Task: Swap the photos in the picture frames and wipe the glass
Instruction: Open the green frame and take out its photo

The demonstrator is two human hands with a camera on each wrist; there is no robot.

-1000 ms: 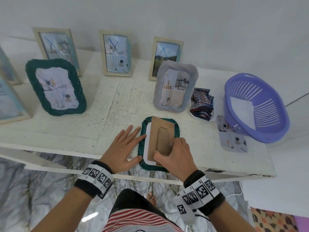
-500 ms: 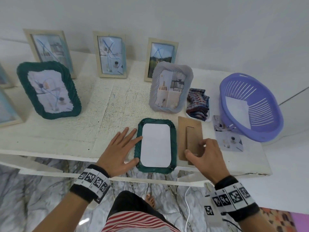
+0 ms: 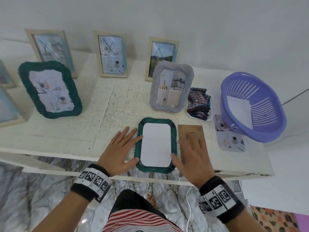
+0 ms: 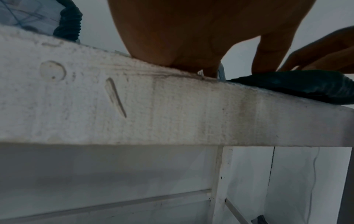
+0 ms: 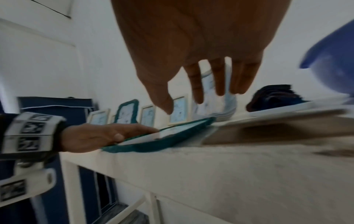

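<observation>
- two hands work the face-down frame. the left hand (image 3: 119, 150) lies flat, fingers (image 3: 133, 139) straight and released, with fingertip and thumb touching the left rim of the green frame (image 3: 174, 139) to steady it.
- the right hand (image 3: 194, 158) hovers spread and relaxed, grasping nothing; the right wrist view shows its fingers (image 5: 218, 78) in the air above the counter, thumb aimed toward the frame's lower right corner.
- the white back of the photo (image 3: 156, 144) sits exposed inside the frame, which lies at the front edge of the counter (image 3: 66, 136), its near rim just over the lip.
- the brown backing board (image 3: 192, 131) lies just beside the frame on the right, partly under the right hand.
- farther right, a loose photo (image 3: 229, 139) lies flat, partly under the purple basket (image 3: 260, 136); a folded checked cloth (image 3: 199, 104) sits behind it.
- risks, as i judge them: lifting the photo by one corner could crease it, or drag the frame off the front edge if the left hand eases its press. any glass beneath is hidden, so it could shift or drop out unnoticed, and bare fingertips could smudge it before wiping.
</observation>
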